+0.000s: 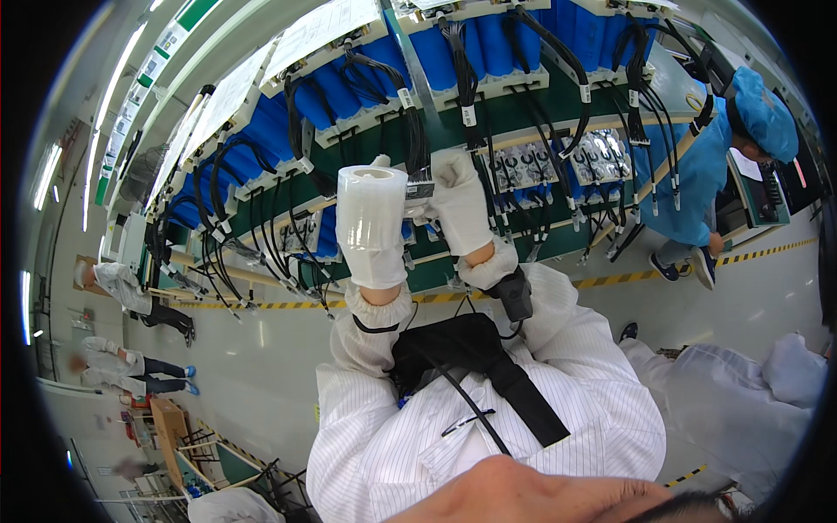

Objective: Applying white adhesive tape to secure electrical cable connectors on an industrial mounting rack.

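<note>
My left hand (375, 268), in a white glove, is closed round a roll of clear plastic wrap (367, 213). The roll stands upright and hides most of the fingers. Just right of it, my right hand (462, 209), gloved too, is closed at the lower end of a bundle of black cables (417, 144). A dark connector end (420, 189) of that bundle shows between the two hands. The bundle hangs from a battery pack of blue cells (375, 70) on the bench.
More blue packs (506, 44) line the green bench (523, 113), their black cables (466, 78) dangling over its front. Bagged parts (602, 157) lie on a lower level. A co-worker in blue (693, 157) stands at the right; another in white (732, 392) is behind on that side.
</note>
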`<move>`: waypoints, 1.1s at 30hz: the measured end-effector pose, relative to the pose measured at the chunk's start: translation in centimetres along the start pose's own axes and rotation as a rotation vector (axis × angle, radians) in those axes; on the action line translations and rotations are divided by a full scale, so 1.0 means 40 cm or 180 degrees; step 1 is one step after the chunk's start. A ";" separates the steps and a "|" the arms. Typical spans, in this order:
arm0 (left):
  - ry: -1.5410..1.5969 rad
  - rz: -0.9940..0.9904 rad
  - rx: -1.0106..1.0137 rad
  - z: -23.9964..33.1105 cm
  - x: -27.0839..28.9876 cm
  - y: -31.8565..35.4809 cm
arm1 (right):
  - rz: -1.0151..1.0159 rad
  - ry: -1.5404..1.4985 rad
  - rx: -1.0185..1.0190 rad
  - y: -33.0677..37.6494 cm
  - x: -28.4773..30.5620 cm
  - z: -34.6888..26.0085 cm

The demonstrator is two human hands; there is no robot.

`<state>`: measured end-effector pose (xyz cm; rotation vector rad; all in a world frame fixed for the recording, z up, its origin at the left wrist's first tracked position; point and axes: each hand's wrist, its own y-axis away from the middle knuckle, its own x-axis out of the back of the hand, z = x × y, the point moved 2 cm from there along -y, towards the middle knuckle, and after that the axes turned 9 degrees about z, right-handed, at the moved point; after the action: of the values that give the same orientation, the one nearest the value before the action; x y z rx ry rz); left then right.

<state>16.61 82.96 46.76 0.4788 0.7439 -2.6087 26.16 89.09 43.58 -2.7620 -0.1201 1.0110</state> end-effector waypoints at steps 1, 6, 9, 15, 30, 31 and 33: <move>0.0245 0.0006 0.0172 -0.001 -0.003 0.000 | 0.0082 -0.0068 0.0448 -0.003 -0.006 0.012; -0.0170 -0.0080 0.0067 0.007 0.021 -0.010 | -0.0565 0.0740 0.0337 0.005 0.018 -0.023; -0.0003 -0.0097 -0.0013 -0.007 0.043 -0.017 | -0.1109 0.0581 -0.1148 0.000 0.010 -0.116; 0.0269 0.0093 -0.0100 -0.016 0.056 -0.026 | -0.1248 0.0171 -0.0009 -0.041 0.020 -0.125; -0.0015 -0.0371 0.1775 -0.054 0.066 -0.033 | -0.1679 0.0562 0.0521 -0.046 -0.115 -0.098; -0.0193 -0.0442 0.1861 -0.035 0.051 -0.012 | -0.1711 0.0562 0.0505 -0.038 -0.119 -0.089; 0.0096 -0.0628 0.2022 -0.027 0.053 0.015 | -0.1260 0.0351 -0.0143 -0.020 -0.110 -0.085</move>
<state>15.29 82.51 44.75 0.6432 -0.0615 -3.0037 24.99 88.72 49.05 -2.6696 -0.6493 0.7580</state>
